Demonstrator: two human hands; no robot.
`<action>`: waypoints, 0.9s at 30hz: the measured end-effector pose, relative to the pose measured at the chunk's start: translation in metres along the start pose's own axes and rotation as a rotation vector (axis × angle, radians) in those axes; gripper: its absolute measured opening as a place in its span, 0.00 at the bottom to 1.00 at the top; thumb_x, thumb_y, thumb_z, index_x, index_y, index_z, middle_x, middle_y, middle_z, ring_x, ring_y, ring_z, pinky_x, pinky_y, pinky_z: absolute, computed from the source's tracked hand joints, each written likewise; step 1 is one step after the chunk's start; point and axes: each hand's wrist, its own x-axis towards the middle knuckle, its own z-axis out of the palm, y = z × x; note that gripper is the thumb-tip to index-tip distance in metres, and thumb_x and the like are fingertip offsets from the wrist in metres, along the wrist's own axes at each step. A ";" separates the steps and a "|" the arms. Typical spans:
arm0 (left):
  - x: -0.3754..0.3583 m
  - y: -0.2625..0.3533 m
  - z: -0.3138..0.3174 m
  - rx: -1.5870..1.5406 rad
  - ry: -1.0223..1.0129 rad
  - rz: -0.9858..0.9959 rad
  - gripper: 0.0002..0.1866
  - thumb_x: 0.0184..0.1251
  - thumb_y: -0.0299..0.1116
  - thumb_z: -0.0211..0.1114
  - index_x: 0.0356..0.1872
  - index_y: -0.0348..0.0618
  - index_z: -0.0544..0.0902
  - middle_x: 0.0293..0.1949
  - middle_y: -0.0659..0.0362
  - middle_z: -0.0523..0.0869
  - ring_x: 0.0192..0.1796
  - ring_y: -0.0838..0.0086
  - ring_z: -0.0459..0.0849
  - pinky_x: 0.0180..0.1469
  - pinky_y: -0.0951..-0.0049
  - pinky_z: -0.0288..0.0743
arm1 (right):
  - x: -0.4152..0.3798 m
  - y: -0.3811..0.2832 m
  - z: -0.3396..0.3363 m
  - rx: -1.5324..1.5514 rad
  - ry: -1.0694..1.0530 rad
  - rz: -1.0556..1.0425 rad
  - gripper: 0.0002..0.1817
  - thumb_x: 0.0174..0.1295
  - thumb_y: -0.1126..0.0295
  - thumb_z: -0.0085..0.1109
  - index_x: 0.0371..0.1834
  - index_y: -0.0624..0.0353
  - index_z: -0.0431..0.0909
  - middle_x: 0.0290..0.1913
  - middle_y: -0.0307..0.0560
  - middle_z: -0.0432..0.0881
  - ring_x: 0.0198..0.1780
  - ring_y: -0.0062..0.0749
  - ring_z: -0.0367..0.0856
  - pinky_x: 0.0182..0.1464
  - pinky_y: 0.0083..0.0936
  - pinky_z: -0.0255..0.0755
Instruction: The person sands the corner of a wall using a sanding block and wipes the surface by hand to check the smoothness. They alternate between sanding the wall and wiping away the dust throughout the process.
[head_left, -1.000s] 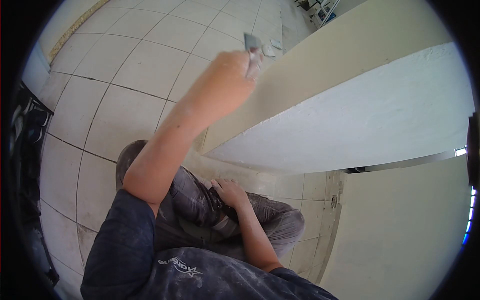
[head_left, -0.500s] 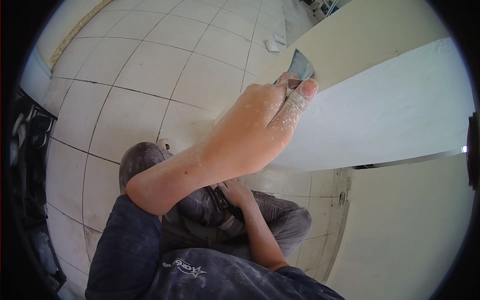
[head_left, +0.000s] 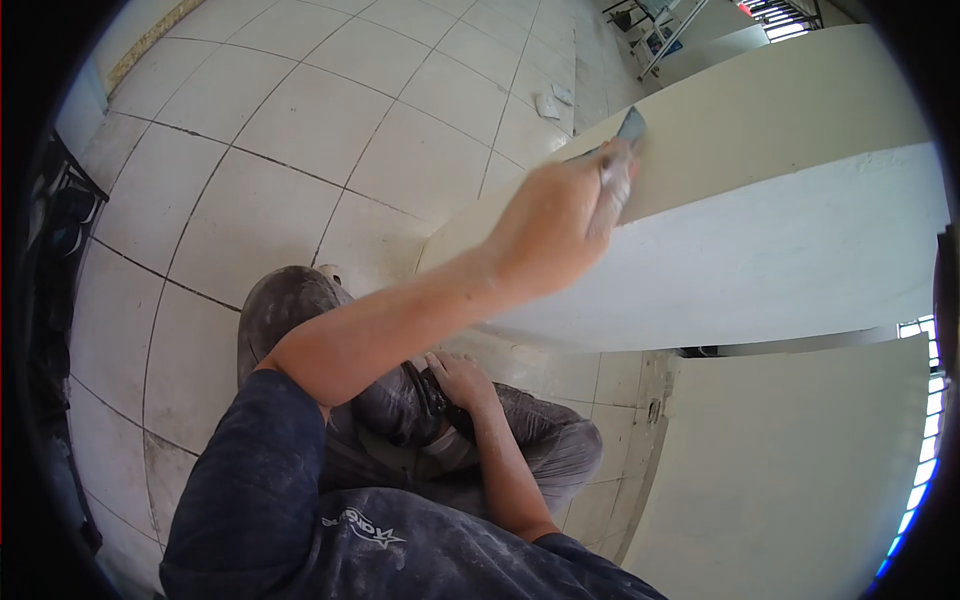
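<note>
"Grey metal is what we look at first: the scraper [head_left: 632,125], thin and wide, one corner of its blade standing clear past our fingers. Where do we have it?"

"Just over the cream face [head_left: 770,120] of the wall, near the edge where that meets the white face [head_left: 760,235]. Whether the metal truly touches, we can't tell."

"And how are we holding it?"

"Our left grip [head_left: 560,215] is pinching the scraper, thumb on one side and fingers on the other. The handle is mostly hidden, and the grip is blurred, so we'd judge that we are partway through a stroke, working at the surface with an outstretched arm."

"What would a pass over this spot ask of us?"

"A low blade angle and even pressure, we think, with care that a corner doesn't dig in or chip that edge. Reaching this far, we'd want the wrist steady."

"How does the wall look up close?"

"Cream and fairly smooth, with a small dark speck or two close to the edge; the other side is whiter, a little uneven."

"Our right grip [head_left: 462,380]?"

"Resting with fingers loosely laid out on our dusty trousers [head_left: 560,440], over the crossed legs. It's well apart from the scraper."

"Beyond that?"

"Pale floor tiles [head_left: 290,120] with dark joints, and two small whitish scraps [head_left: 547,106] lying beside the wall."
</note>
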 end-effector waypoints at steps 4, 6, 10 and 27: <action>0.032 -0.013 -0.049 0.078 -0.050 -0.354 0.22 0.81 0.41 0.48 0.36 0.28 0.77 0.19 0.49 0.79 0.19 0.66 0.76 0.23 0.64 0.70 | -0.003 -0.005 -0.004 0.027 -0.018 0.010 0.30 0.77 0.47 0.32 0.64 0.55 0.75 0.63 0.57 0.78 0.65 0.53 0.73 0.73 0.48 0.57; 0.032 -0.019 -0.047 0.109 -0.096 -0.490 0.20 0.81 0.40 0.49 0.38 0.31 0.78 0.16 0.54 0.75 0.16 0.72 0.71 0.20 0.68 0.65 | -0.003 -0.004 -0.003 0.033 -0.013 0.010 0.30 0.77 0.47 0.32 0.63 0.56 0.76 0.63 0.57 0.78 0.65 0.53 0.74 0.73 0.47 0.57; 0.009 -0.029 -0.015 0.259 -0.175 -0.210 0.16 0.78 0.36 0.51 0.38 0.30 0.78 0.17 0.52 0.76 0.17 0.66 0.75 0.22 0.65 0.68 | -0.006 -0.009 -0.007 0.037 -0.035 0.033 0.30 0.77 0.47 0.31 0.64 0.56 0.75 0.63 0.56 0.78 0.66 0.53 0.73 0.73 0.47 0.57; 0.008 0.001 -0.021 0.150 -0.196 -0.392 0.19 0.77 0.33 0.51 0.29 0.26 0.78 0.19 0.40 0.79 0.19 0.49 0.78 0.25 0.57 0.71 | -0.002 0.004 0.007 0.075 0.025 0.007 0.33 0.75 0.39 0.32 0.61 0.51 0.78 0.60 0.58 0.81 0.63 0.64 0.74 0.67 0.50 0.65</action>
